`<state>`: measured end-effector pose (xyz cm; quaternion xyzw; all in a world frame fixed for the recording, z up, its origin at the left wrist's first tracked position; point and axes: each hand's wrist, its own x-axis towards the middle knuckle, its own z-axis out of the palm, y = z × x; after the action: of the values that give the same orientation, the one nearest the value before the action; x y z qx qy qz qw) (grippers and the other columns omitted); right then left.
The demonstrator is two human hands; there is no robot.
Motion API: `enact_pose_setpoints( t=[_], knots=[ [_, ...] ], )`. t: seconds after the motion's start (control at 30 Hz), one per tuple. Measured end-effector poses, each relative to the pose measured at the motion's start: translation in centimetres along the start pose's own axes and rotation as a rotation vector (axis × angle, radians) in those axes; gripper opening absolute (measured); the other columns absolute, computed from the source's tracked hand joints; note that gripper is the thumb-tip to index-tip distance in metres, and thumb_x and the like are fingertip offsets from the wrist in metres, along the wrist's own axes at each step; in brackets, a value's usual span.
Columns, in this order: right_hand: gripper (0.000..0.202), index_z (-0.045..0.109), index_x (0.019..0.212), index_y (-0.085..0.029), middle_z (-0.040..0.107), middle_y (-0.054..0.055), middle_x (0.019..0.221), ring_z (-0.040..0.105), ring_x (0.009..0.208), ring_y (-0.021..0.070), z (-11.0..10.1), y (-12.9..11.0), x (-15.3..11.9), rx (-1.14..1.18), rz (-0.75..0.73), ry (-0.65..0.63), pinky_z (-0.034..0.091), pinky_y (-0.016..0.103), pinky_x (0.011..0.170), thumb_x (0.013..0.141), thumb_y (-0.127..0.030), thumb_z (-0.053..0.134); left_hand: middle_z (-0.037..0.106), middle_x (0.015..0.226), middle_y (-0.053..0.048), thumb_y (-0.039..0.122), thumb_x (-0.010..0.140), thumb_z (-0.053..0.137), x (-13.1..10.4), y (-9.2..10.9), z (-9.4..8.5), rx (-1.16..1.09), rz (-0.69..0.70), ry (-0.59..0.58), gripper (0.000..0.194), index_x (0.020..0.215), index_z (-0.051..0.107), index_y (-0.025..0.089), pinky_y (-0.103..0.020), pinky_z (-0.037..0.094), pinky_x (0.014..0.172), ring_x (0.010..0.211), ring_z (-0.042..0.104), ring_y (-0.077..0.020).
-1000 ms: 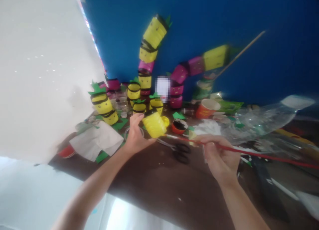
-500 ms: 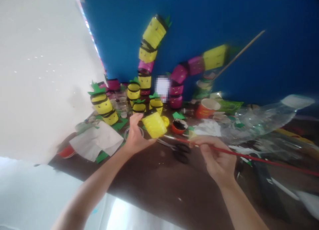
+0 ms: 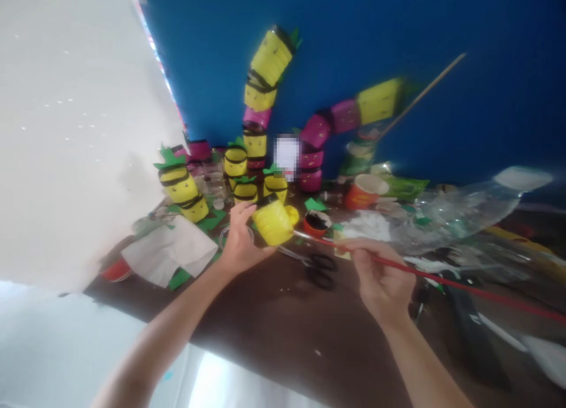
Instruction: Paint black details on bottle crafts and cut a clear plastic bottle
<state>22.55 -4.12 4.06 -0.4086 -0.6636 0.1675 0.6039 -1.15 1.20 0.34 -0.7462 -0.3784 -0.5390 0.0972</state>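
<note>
Brushing | yellow cup (image 3: pixel 273 222) pinched by left hand (image 3: pixel 241 243) | paintbrush (image 3: pixel 469 287) pinched by right hand (image 3: pixel 384 277) | light strokes are best made with cup firmly braced

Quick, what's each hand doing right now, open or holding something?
Left hand: holding the yellow cup.
Right hand: closed on the red-handled brush.

Yellow cup (image 3: pixel 273 224): glossy plastic, sl. ridged. Brush (image 3: pixel 435 276): smooth red handle w/ shiny metal collar. Scissors (image 3: pixel 316 271): 2 matt blk plastic grips, metal blades. Bottle (image 3: pixel 477 207): clear, shiny plastic. Stick (image 3: pixel 422 95): matt wood. White sheet (image 3: pixel 170 252): matt, creased; paper or cloth, can't tell. Tabletop (image 3: pixel 283 322): dk brn, smooth-looking.
</note>
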Motion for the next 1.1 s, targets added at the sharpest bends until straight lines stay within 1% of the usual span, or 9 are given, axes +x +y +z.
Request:
enact_pose_setpoints(
  t=[0.1, 0.27, 0.47, 0.57, 0.67, 0.77, 0.87, 1.0, 1.1],
  knots=[
    [0.015, 0.064, 0.083, -0.023, 0.070, 0.003, 0.080, 0.066, 0.067, 0.0156, -0.1, 0.0, 0.1, 0.045, 0.007, 0.039, 0.055, 0.029, 0.064, 0.091, -0.029, 0.053, 0.043, 0.120, -0.016, 0.034, 0.060, 0.082, 0.0, 0.0, 0.0, 0.010, -0.012, -0.007, 0.098, 0.136, 0.023, 0.019, -0.051, 0.045, 0.098, 0.118, 0.047, -0.0304],
    [0.014, 0.064, 0.083, -0.022, 0.069, 0.004, 0.079, 0.066, 0.069, 0.0168, 0.5, -0.2, -0.1, 0.128, 0.014, -0.101, 0.056, 0.031, 0.064, 0.090, -0.031, 0.055, 0.043, 0.122, -0.017, 0.040, 0.060, 0.082, -0.1, 0.0, 0.0, 0.023, -0.015, -0.008, 0.098, 0.135, 0.022, 0.020, -0.052, 0.044, 0.098, 0.119, 0.047, -0.0312],
    [0.017, 0.065, 0.082, -0.023, 0.069, 0.004, 0.079, 0.066, 0.072, 0.0183, 0.1, 0.1, -0.1, 0.009, 0.025, 0.051, 0.055, 0.033, 0.066, 0.091, -0.032, 0.053, 0.044, 0.120, -0.017, 0.037, 0.059, 0.083, -0.1, -0.1, 0.0, 0.031, -0.003, -0.003, 0.099, 0.136, 0.022, 0.019, -0.053, 0.044, 0.097, 0.117, 0.049, -0.0313],
    [0.016, 0.064, 0.083, -0.023, 0.071, 0.005, 0.080, 0.067, 0.070, 0.0178, 0.4, 0.0, -0.2, 0.121, 0.036, -0.038, 0.056, 0.032, 0.064, 0.090, -0.033, 0.054, 0.044, 0.122, -0.017, 0.039, 0.059, 0.082, -0.2, 0.0, 0.0, 0.021, -0.013, -0.011, 0.099, 0.136, 0.022, 0.020, -0.052, 0.046, 0.096, 0.118, 0.048, -0.0319],
    [0.016, 0.065, 0.082, -0.023, 0.071, 0.005, 0.079, 0.067, 0.073, 0.0193, 0.6, -0.1, -0.3, 0.087, 0.028, -0.088, 0.055, 0.034, 0.066, 0.089, -0.033, 0.056, 0.044, 0.122, -0.016, 0.038, 0.060, 0.082, -0.1, 0.0, -0.1, 0.012, -0.001, -0.004, 0.098, 0.136, 0.022, 0.020, -0.052, 0.045, 0.096, 0.119, 0.048, -0.0315],
    [0.017, 0.067, 0.081, -0.023, 0.069, 0.003, 0.077, 0.065, 0.073, 0.0181, 0.0, 0.4, -0.1, -0.010, 0.026, 0.053, 0.053, 0.032, 0.067, 0.089, -0.033, 0.056, 0.045, 0.121, -0.016, 0.036, 0.060, 0.082, 0.0, 0.0, 0.0, 0.001, 0.011, 0.008, 0.099, 0.136, 0.022, 0.020, -0.052, 0.045, 0.097, 0.118, 0.048, -0.0307],
    [0.017, 0.067, 0.080, -0.024, 0.067, 0.001, 0.075, 0.062, 0.066, 0.0152, -0.6, 1.4, 0.0, 0.091, 0.120, 0.165, 0.050, 0.029, 0.061, 0.088, -0.036, 0.059, 0.043, 0.121, -0.016, 0.033, 0.059, 0.082, -0.1, -0.3, 0.1, -0.034, 0.003, 0.010, 0.101, 0.138, 0.021, 0.018, -0.050, 0.046, 0.097, 0.120, 0.046, -0.0307],
    [0.019, 0.065, 0.079, -0.023, 0.066, 0.002, 0.077, 0.062, 0.067, 0.0159, -0.8, 2.2, 0.3, 0.376, 0.243, 0.048, 0.050, 0.030, 0.061, 0.085, -0.040, 0.061, 0.041, 0.125, -0.017, 0.034, 0.055, 0.084, -0.7, -0.7, 0.3, -0.088, -0.036, -0.001, 0.106, 0.138, 0.020, 0.019, -0.049, 0.046, 0.097, 0.123, 0.044, -0.0318],
    [0.019, 0.065, 0.078, -0.023, 0.067, 0.002, 0.076, 0.063, 0.070, 0.0164, -0.8, 2.3, 0.4, 0.384, 0.226, 0.008, 0.052, 0.031, 0.065, 0.086, -0.040, 0.060, 0.039, 0.128, -0.017, 0.037, 0.054, 0.084, -1.0, -0.8, 0.3, -0.096, -0.053, -0.018, 0.108, 0.138, 0.018, 0.021, -0.048, 0.047, 0.096, 0.124, 0.044, -0.0327]
  ],
)
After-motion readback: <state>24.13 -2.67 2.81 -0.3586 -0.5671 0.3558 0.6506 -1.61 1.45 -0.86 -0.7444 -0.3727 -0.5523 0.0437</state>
